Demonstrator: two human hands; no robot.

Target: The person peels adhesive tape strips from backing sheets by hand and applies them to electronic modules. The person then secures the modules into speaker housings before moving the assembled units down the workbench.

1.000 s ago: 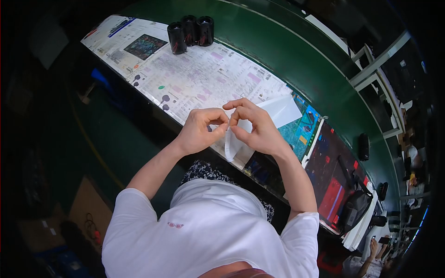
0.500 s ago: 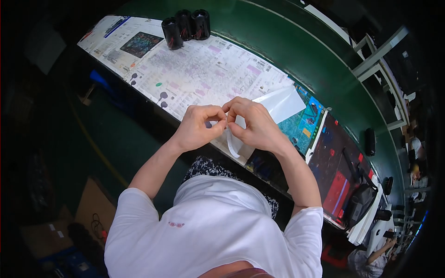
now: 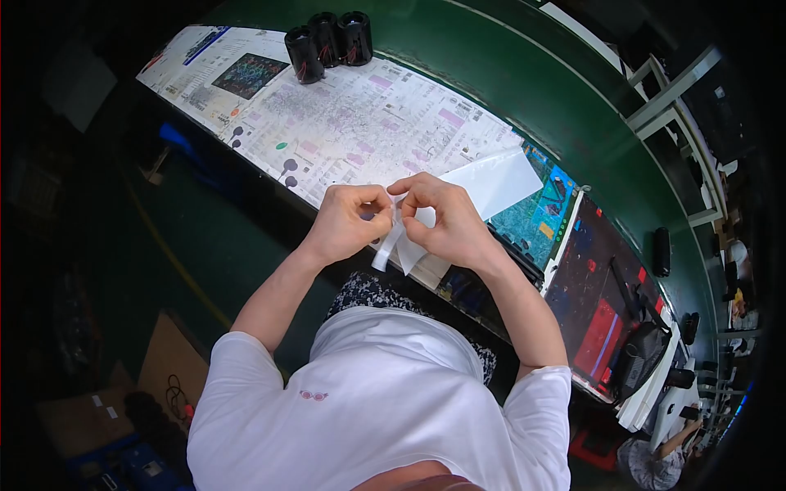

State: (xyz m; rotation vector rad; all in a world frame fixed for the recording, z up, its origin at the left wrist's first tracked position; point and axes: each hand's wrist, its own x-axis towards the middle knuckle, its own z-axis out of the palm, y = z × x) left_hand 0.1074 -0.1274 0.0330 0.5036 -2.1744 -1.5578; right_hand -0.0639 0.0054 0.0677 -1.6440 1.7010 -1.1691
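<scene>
My left hand (image 3: 348, 222) is closed in a pinch over the front edge of the printed white bench top (image 3: 327, 123). Close beside it, my right hand (image 3: 442, 219) pinches a white sheet (image 3: 495, 182), which stretches behind it to the right. The fingertips of both hands nearly meet. A narrow white strip (image 3: 382, 255) hangs below them, next to a corner of the sheet. It seems to run up to the fingertips of my left hand, where the contact is too small to make out.
Three black cylinders (image 3: 325, 45) stand at the bench's back. To the right lie a blue-green mat (image 3: 517, 227), a dark red-patterned surface (image 3: 589, 286) and a black bag (image 3: 643, 356). A co-worker (image 3: 655, 462) is at the lower right. Cardboard (image 3: 170, 360) lies at lower left.
The hanging strip has swung left and now hangs apart from the sheet's corner. Both hands have shifted slightly left, still pinched. A dark object now shows beside my right wrist.
</scene>
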